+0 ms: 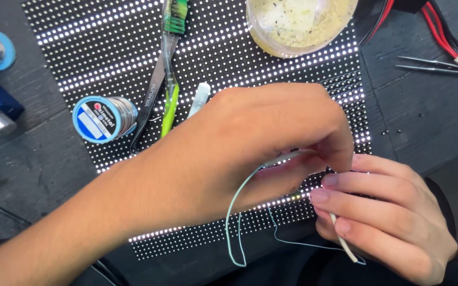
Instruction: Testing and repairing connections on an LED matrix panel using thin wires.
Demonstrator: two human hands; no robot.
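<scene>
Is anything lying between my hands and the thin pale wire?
Nothing visible: the left hand and right hand both already pinch the thin pale wire over the lit dotted panel.

two hands, one solder spool, one toothbrush, one bowl, one LED panel

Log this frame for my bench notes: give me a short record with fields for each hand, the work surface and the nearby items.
left hand: over the panel, fingers pinching a thin pale blue wire
right hand: fingers gripping a thin white stick
surface: lit LED dot panel on dark table
nearby: blue solder spool, green toothbrush, clear tub of yellowish paste, tweezers
</scene>
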